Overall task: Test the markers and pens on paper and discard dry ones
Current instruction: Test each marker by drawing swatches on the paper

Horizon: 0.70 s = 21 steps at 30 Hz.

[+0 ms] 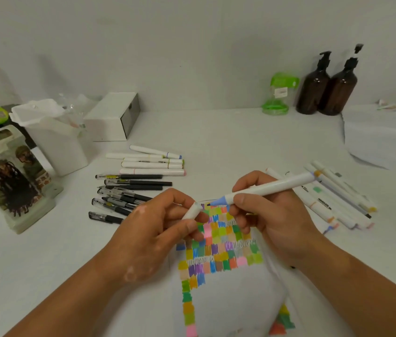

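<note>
right hand (275,215) grips uncapped white marker (265,188), blue tip just above the swatch-covered paper (228,288); left hand (153,237) pinches its white cap (192,211) close to the tip, black pens (124,190) lying left

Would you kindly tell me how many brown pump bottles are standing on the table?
2: one brown pump bottle stands far back on the right, the second bottle just right of it. None appears hidden.
</note>
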Motion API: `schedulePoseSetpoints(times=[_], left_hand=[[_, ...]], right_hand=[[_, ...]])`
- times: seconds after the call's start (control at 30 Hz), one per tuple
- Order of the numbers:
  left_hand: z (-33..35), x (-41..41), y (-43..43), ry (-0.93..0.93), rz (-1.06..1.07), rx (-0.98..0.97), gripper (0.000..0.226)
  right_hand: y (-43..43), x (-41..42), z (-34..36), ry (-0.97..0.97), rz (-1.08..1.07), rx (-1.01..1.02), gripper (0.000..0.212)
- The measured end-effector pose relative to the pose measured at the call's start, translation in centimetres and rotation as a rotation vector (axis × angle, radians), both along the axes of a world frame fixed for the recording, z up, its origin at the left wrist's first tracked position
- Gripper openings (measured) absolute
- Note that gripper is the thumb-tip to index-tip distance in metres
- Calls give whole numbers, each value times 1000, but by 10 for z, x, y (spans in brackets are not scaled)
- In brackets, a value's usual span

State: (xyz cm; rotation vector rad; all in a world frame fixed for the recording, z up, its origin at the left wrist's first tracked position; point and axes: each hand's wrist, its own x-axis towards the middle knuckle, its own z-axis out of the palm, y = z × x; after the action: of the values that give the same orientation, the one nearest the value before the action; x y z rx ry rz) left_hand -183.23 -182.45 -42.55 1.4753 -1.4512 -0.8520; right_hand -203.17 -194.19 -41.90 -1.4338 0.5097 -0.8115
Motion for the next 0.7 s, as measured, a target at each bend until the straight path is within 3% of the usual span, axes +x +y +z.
schedulePoseSetpoints(times=[0.17,0.43,0.7], left_hand=[[-2,0,0,0,8,-2,20],[-2,-2,0,-26,-25,-59,20],[1,-9,1,133,-101,-77,16]], right_hand=[[5,0,2,-4,14,-8,6],[17,4,3,154,4,-168,13],[18,4,7,165,20,-201,10]])
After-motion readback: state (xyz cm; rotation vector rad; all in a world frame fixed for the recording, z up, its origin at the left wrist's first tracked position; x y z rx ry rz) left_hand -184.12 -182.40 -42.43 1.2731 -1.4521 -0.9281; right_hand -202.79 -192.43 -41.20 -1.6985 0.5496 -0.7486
